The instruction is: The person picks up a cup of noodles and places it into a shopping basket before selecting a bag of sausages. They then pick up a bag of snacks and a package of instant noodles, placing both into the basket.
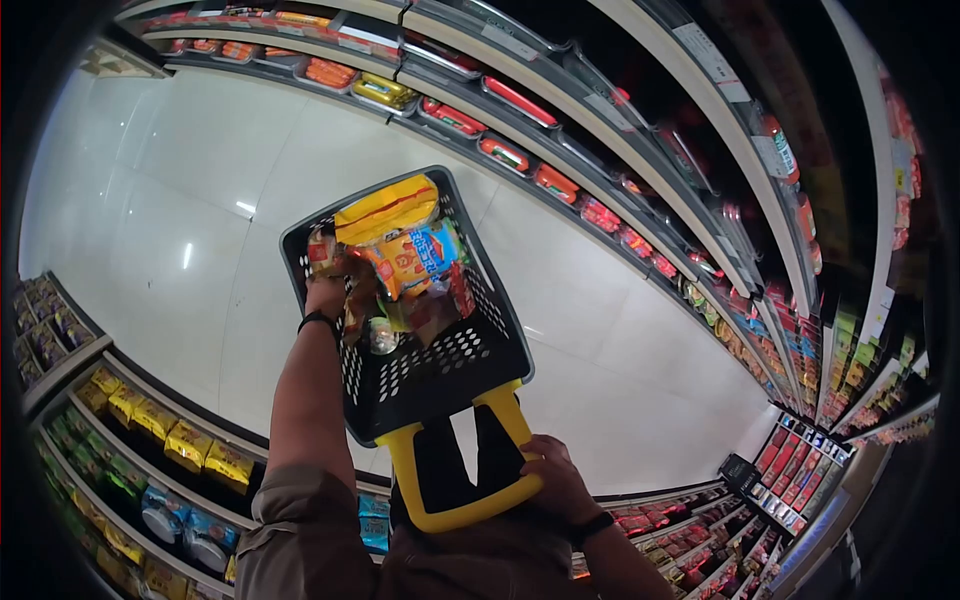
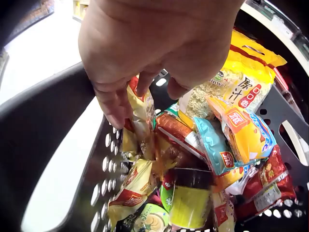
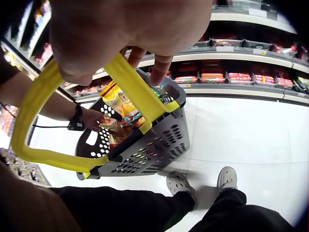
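Inside basket point(image 1: 430, 372) | left hand point(image 1: 325, 293) pinches snack packet point(image 1: 322, 251) | right hand point(image 1: 560, 482) grips yellow handle point(image 1: 468, 516)

1 basket point(image 1: 430, 380), 1 handle point(image 1: 460, 515), 2 hands: left hand point(image 1: 325, 295), right hand point(image 1: 560, 480); 2 shoes point(image 3: 179, 182)

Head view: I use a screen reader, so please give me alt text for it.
A person's right hand grips the yellow handle of a black shopping basket while the left hand holds a packet among the snacks inside. Stocked shelves line both sides of a pale floor.
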Available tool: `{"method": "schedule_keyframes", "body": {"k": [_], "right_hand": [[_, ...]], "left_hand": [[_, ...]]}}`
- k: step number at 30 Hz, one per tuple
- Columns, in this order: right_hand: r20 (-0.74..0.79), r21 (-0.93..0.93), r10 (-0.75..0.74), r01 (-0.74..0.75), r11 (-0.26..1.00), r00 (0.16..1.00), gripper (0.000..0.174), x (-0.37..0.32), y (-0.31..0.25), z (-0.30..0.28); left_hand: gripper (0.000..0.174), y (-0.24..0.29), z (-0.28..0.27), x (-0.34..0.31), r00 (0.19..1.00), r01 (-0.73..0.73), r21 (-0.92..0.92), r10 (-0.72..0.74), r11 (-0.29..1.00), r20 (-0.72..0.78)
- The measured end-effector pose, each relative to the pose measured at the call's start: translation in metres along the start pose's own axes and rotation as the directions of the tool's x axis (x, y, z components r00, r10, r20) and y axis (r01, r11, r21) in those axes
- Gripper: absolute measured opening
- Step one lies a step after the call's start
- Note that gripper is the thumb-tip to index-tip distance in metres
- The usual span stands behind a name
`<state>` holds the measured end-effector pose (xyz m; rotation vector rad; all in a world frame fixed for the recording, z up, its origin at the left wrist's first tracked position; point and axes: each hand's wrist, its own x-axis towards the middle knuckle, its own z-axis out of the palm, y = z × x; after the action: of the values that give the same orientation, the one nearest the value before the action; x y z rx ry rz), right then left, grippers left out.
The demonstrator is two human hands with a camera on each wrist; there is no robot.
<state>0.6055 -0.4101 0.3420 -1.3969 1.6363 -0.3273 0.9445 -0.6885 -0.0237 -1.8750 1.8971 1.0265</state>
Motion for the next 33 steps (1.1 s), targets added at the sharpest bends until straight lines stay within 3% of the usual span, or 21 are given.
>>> {"method": "schedule_keyframes", "body": {"k": [2, 5, 7, 9, 11, 13, 14, 15, 16, 17, 19, 21, 22, 24, 25, 27, 29, 31, 33], "right_hand": [[0.014, 0.002, 0.015, -0.015, 1.0, 1.0, 0.026, 0.0, -0.002, -0.002], [0.009, -0.023, 0.015, -0.015, 1.0, 1.0, 0.025, 0.005, -0.009, -0.006], [0.041, -0.048, 0.045, -0.043, 0.998, 0.998, 0.024, 0.006, -0.011, -0.007], [0.074, -0.104, 0.07, -0.062, 0.993, 0.995, 0.024, 0.007, -0.012, -0.008], [0.086, -0.084, 0.072, -0.065, 0.994, 0.994, 0.024, 0.006, -0.012, -0.009], [0.084, -0.077, 0.063, -0.056, 0.995, 0.995, 0.023, 0.007, -0.012, -0.011], [0.094, -0.077, 0.062, -0.055, 0.996, 0.994, 0.022, 0.007, -0.012, -0.011], [0.102, -0.075, 0.061, -0.054, 0.996, 0.993, 0.022, 0.008, -0.011, -0.011], [0.098, -0.08, 0.059, -0.051, 0.996, 0.993, 0.021, 0.008, -0.012, -0.011], [0.087, -0.086, 0.064, -0.056, 0.995, 0.994, 0.021, 0.009, -0.014, -0.012], [0.091, -0.064, 0.052, -0.046, 0.997, 0.994, 0.021, 0.012, -0.019, -0.015], [0.086, -0.085, 0.072, -0.065, 0.994, 0.994, 0.018, 0.01, -0.018, -0.014], [0.086, -0.102, 0.078, -0.069, 0.992, 0.993, 0.015, 0.01, -0.018, -0.012], [0.086, -0.079, 0.082, -0.075, 0.994, 0.993, 0.015, 0.01, -0.021, -0.012], [0.082, -0.071, 0.086, -0.08, 0.994, 0.993, 0.015, 0.011, -0.022, -0.014], [0.085, -0.068, 0.089, -0.084, 0.994, 0.992, 0.017, 0.012, -0.024, -0.015], [0.021, -0.018, 0.038, -0.038, 0.999, 0.999, 0.025, 0.011, -0.019, -0.013], [-0.013, -0.003, -0.012, 0.012, 1.0, 1.0, 0.026, 0.009, -0.017, -0.012], [-0.058, 0.002, -0.082, 0.082, 0.997, 0.995, 0.027, 0.01, -0.015, -0.014]], "left_hand": [[0.044, 0.009, -0.015, -0.002, 0.998, -0.001, 0.115, -0.006, 0.993, 0.063], [0.04, 0.008, -0.011, 0.006, 0.998, 0.045, -0.01, -0.046, 0.999, -0.034], [0.037, 0.008, -0.015, 0.01, 0.999, -0.037, 0.084, 0.039, 0.996, -0.019], [0.037, 0.008, -0.018, 0.016, 0.992, -0.061, 0.2, 0.038, 0.978, 0.119], [0.036, -0.013, 0.012, 0.036, 0.998, -0.012, 0.167, 0.0, 0.986, 0.07], [0.037, -0.009, 0.003, 0.033, 0.993, -0.114, 0.248, 0.107, 0.962, 0.041], [0.038, 0.003, -0.014, 0.028, 0.976, -0.173, 0.337, 0.115, 0.926, 0.186], [0.038, 0.011, -0.028, 0.023, 0.975, -0.178, 0.333, 0.122, 0.926, 0.184], [0.039, 0.017, -0.035, 0.023, 0.987, -0.087, 0.066, 0.077, 0.994, 0.139], [0.041, 0.024, -0.042, 0.022, 0.993, 0.0, -0.211, 0.024, 0.978, 0.115], [0.042, 0.035, -0.056, 0.024, 0.978, -0.018, -0.17, 0.053, 0.985, 0.202], [0.043, 0.011, -0.022, 0.043, 0.976, 0.102, -0.012, -0.097, 0.995, 0.196], [0.043, 0.009, -0.02, 0.038, 0.974, 0.104, -0.001, -0.102, 0.995, 0.202], [0.036, 0.005, -0.021, 0.029, 0.982, -0.175, 0.059, 0.17, 0.983, 0.085], [0.031, 0.007, -0.022, 0.027, 0.974, -0.211, 0.187, 0.191, 0.959, 0.119], [0.029, 0.021, -0.032, 0.004, 0.996, 0.044, -0.219, -0.027, 0.975, 0.08], [0.03, -0.018, 0.015, 0.019, 0.998, -0.051, -0.094, 0.054, 0.994, 0.039], [0.028, 0.012, -0.02, -0.016, 0.994, -0.091, 0.018, 0.09, 0.996, 0.059], [0.023, 0.009, -0.021, -0.027, 0.997, -0.07, 0.054, 0.068, 0.996, 0.046]]}}
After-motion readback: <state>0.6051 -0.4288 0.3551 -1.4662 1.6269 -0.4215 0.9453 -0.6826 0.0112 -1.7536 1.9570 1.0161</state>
